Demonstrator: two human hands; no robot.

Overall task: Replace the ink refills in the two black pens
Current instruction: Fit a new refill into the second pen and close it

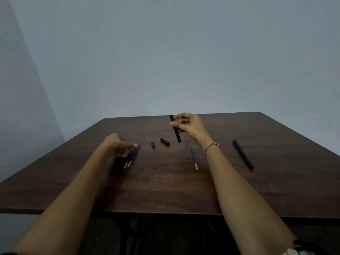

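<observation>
My right hand (189, 126) grips a black pen barrel (177, 134) and holds it nearly upright above the table. Below it lie a black pen cap (164, 141) and a small blue tip piece (153, 144). My left hand (117, 145) reaches over two purple ink refills (132, 157) lying side by side, its fingertips at their far ends; whether it pinches one is unclear. A single purple refill (194, 157) lies beside my right wrist. A second black pen (242, 154), whole, lies at the right.
The dark wooden table (165, 190) stands against a plain grey wall. Its front edge runs across the lower part of the view, with its right corner at the back.
</observation>
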